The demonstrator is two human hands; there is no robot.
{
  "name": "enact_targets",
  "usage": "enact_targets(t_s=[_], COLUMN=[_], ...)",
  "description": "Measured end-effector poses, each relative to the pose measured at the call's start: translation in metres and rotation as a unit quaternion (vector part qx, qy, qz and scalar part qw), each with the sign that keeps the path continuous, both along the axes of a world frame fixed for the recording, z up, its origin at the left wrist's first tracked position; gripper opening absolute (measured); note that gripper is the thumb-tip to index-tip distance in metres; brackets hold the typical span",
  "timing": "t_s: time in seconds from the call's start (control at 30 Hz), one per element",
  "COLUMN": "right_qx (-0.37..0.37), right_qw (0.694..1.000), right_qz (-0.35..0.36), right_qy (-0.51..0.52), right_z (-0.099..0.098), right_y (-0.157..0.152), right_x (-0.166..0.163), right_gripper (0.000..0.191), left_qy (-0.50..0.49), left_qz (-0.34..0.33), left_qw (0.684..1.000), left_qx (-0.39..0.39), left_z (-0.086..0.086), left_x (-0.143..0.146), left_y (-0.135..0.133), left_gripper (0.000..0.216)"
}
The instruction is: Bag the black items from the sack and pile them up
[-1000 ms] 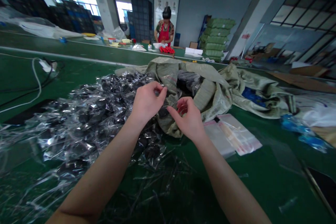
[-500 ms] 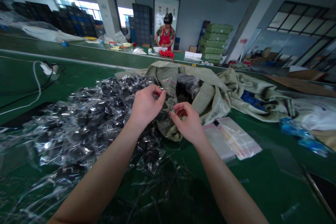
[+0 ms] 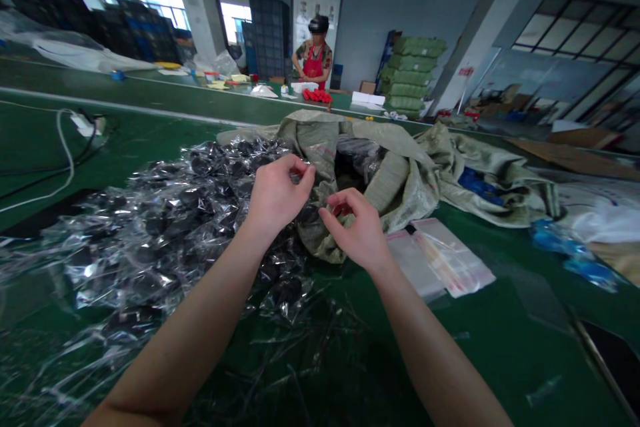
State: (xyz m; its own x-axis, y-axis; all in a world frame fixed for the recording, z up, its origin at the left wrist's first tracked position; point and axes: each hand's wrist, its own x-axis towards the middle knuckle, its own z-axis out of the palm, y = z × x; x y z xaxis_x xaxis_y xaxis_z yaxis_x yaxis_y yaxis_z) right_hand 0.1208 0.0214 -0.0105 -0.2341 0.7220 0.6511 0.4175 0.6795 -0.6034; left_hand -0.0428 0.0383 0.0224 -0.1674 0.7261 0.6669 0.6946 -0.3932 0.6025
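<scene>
My left hand and my right hand are held close together above a green table. Both have their fingers curled in a pinch on a small clear plastic bag with a dark item in it, stretched between them. Something reddish shows inside my right hand's fingers. Under and left of the hands lies a big heap of clear bags with dark parts. Just behind the hands lies a crumpled olive woven sack, open towards me.
A stack of flat clear bags with red strips lies right of my right hand. A white cable and power strip lie far left. Blue plastic sits at the right. A person in a red apron works at the far table end.
Both hands stay together on the small bag; the fingers shifted slightly and the view bobbed a little. Nothing else moved.
</scene>
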Motion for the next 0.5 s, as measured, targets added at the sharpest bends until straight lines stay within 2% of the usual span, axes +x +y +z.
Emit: enact_targets(t_s=[0.13, 0.23, 0.33, 0.5], right_qx=[0.015, 0.008, -0.026, -0.119], right_qw=[1.0, 0.998, 0.987, 0.943], right_qz=[-0.009, -0.033, -0.036, 0.042], right_qy=[0.005, 0.05, 0.157, 0.306], right_z=[0.0, -0.002, -0.005, -0.003], right_y=[0.0, 0.003, 0.008, 0.017], right_x=[0.0, 0.001, 0.004, 0.01], right_gripper=[0.009, 0.01, 0.011, 0.014], left_qy=[-0.005, -0.011, -0.021, -0.057], left_qz=[-0.005, -0.028, -0.095, -0.218], left_qw=[1.0, 0.999, 0.993, 0.961], left_qx=[0.001, -0.018, -0.071, -0.16], left_z=[-0.001, 0.002, 0.006, 0.01], left_x=[0.0, -0.004, -0.014, -0.028], left_y=[0.0, 0.002, 0.004, 0.004], left_gripper=[0.02, 0.021, 0.023, 0.026])
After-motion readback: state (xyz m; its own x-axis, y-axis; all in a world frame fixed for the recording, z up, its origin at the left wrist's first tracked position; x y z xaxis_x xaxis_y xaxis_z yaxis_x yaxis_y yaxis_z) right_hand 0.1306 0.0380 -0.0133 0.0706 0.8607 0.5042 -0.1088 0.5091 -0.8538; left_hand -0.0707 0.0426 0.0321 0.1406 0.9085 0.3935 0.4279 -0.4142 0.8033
